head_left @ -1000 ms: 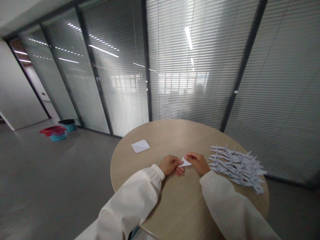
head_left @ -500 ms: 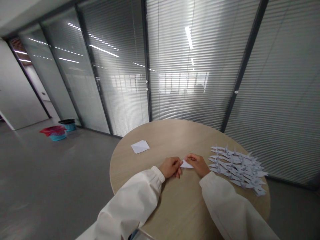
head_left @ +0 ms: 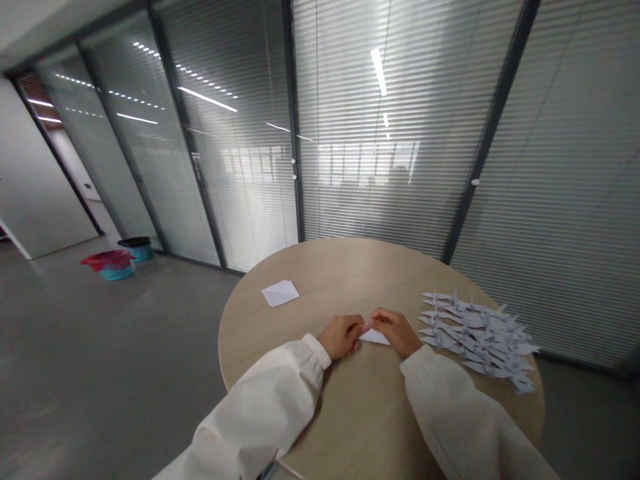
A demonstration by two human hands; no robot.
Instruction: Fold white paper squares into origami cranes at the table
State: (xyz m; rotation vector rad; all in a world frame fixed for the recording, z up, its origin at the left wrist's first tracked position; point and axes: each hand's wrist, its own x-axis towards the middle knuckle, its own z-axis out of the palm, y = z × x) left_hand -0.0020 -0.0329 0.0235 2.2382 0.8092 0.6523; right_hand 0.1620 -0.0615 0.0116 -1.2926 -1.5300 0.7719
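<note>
A small folded piece of white paper point(head_left: 375, 336) lies between my hands, low over the round wooden table point(head_left: 345, 263). My left hand point(head_left: 343, 335) pinches its left corner with closed fingers. From the other side my right hand point(head_left: 395, 329) grips its upper edge, thumb and fingertips pressed together close to the left fingertips. The hands cover part of the paper, so its full shape is hidden. To the right of my right hand lie rows of folded white paper cranes point(head_left: 480, 337). A stack of white paper sheets point(head_left: 281, 293) rests at the table's left.
Behind the table stands a glass partition point(head_left: 380, 200) with blinds and dark frames. On the grey floor to the left are a blue bin with a red liner point(head_left: 115, 269) and a blue bin with a black liner point(head_left: 140, 250).
My left fingers have drawn in closer to my right fingertips at the paper's top. The paper has shifted slightly and more of its lower edge shows.
</note>
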